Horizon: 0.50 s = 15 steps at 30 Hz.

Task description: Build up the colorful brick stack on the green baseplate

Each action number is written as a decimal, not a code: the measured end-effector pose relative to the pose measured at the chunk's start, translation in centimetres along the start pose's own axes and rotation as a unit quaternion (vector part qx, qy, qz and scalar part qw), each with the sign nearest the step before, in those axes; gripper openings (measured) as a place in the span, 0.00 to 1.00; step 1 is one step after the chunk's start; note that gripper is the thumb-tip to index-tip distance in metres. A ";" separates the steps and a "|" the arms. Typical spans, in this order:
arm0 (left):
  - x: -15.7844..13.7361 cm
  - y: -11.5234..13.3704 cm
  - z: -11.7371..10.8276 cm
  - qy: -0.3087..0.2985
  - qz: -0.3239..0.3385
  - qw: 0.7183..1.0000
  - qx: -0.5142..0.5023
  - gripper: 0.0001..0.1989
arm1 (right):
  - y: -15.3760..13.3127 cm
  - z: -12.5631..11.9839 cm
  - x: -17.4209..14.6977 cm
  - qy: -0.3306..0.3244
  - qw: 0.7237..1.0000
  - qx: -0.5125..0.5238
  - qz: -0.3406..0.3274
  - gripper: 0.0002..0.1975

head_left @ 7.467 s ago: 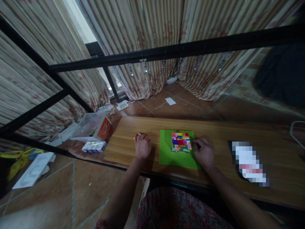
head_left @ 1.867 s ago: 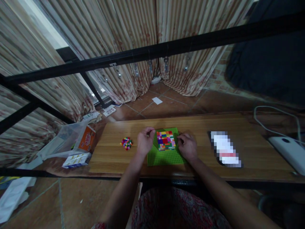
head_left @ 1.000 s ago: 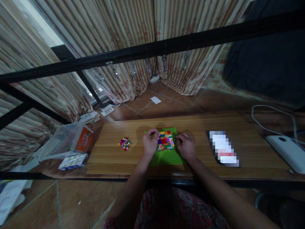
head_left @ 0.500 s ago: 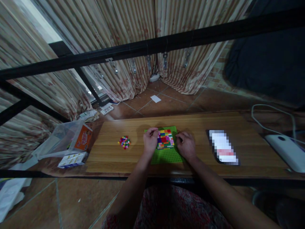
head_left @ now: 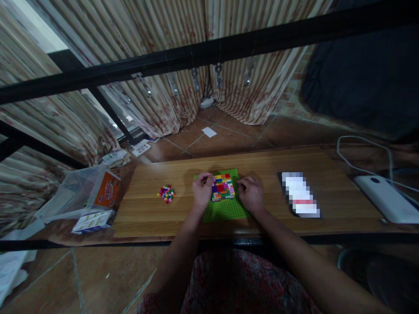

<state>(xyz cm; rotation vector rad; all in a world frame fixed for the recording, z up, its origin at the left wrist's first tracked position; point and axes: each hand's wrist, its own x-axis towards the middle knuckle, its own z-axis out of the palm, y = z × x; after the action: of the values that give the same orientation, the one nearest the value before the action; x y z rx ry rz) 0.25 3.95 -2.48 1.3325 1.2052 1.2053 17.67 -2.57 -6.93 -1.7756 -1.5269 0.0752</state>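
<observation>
A block of small multicoloured building bricks (head_left: 223,186) stands on a green studded baseplate (head_left: 224,211). My left hand (head_left: 203,190) is at the block's left side, its fingers pinched together near the upper left corner. Whatever lies between those fingertips is too small to make out. At the plate's right edge, my right hand (head_left: 251,192) is curled, with thumb and forefinger close to the block. Its fingertips are closed, and I cannot see whether they hold a brick or the plate's edge. Loose bricks (head_left: 166,193) lie in a small pile to the left.
All this rests on a low wooden table (head_left: 140,218). A phone (head_left: 299,194) lies to the right, with a white device (head_left: 388,198) and its cable beyond. A clear plastic bin (head_left: 75,187) and a small box (head_left: 93,221) are at the left. A black bar (head_left: 183,56) crosses above.
The whole view has shifted slightly, so everything appears a little further left. Both hands keep nearly the same places beside the block, with little finger movement.
</observation>
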 end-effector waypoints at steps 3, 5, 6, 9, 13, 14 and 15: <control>0.1 -0.2 0.1 0.006 -0.006 1.000 -0.007 0.06 | -0.1 -0.1 0.0 -0.002 1.000 -0.002 0.000 0.09; 0.1 -0.3 0.1 0.009 -0.005 1.000 -0.009 0.06 | -0.2 -0.1 0.0 -0.003 1.000 -0.003 0.002 0.10; 0.1 -0.3 0.1 0.011 -0.003 1.000 -0.010 0.06 | -0.2 -0.1 0.0 -0.003 1.000 -0.005 0.002 0.10; 0.0 -0.1 0.2 0.022 0.006 1.000 -0.010 0.06 | -0.2 -0.2 0.0 -0.001 1.000 -0.006 0.003 0.10; -0.3 0.1 0.5 0.029 0.008 1.000 0.000 0.08 | -0.2 -0.2 0.0 -0.002 1.000 -0.004 0.003 0.10; -0.3 0.1 0.5 0.028 0.006 1.000 -0.001 0.08 | -0.2 -0.2 0.0 -0.004 1.000 -0.005 0.005 0.10; -0.3 0.0 0.6 0.028 0.003 1.000 -0.004 0.09 | -0.2 -0.2 0.0 -0.006 1.000 -0.005 0.006 0.10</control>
<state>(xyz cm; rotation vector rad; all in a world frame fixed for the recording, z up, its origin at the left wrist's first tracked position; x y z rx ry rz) 0.81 3.66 -2.51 1.3061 1.2352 1.2577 17.63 -2.67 -6.62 -1.7951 -1.5271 0.0839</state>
